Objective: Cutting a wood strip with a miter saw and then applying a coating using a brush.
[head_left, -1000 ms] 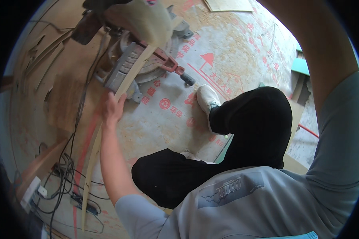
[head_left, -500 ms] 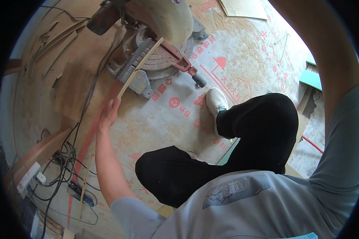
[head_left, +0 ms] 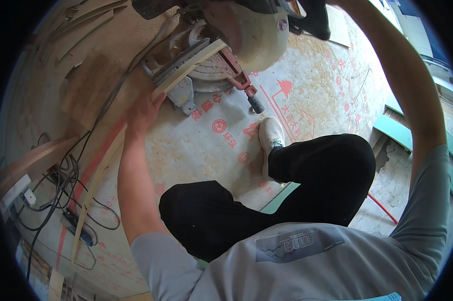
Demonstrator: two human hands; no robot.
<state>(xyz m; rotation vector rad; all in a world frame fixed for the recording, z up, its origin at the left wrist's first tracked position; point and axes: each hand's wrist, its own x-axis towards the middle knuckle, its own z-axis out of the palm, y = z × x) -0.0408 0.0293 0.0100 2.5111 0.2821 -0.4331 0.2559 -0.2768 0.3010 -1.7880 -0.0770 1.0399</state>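
My left hand (head_left: 142, 113) is closed around a long, thin wood strip (head_left: 189, 64). The strip lies along the fence of a miter saw (head_left: 211, 75), its far end near the slot in the red table insert. Behind my hand, the strip's other part (head_left: 97, 185) runs back past my forearm toward the lower left. The saw's pale round blade guard (head_left: 260, 37) stands over the far side of the base. At the top edge my right hand (head_left: 338, 3) is at the saw's black handle (head_left: 314, 20); its fingers are mostly cut off by the frame.
Tangled black cables (head_left: 61, 183) and a white power strip (head_left: 16, 193) lie at left, beside a wooden board (head_left: 40, 155). Thin offcuts (head_left: 86, 35) lie at the far left. Sawdust covers the printed floor sheet (head_left: 196, 150). A green board (head_left: 394, 131) is at right.
The wood strip now shows a wider face, and my left hand has moved up closer to the saw. My right hand and the black saw handle have come into view at the top.
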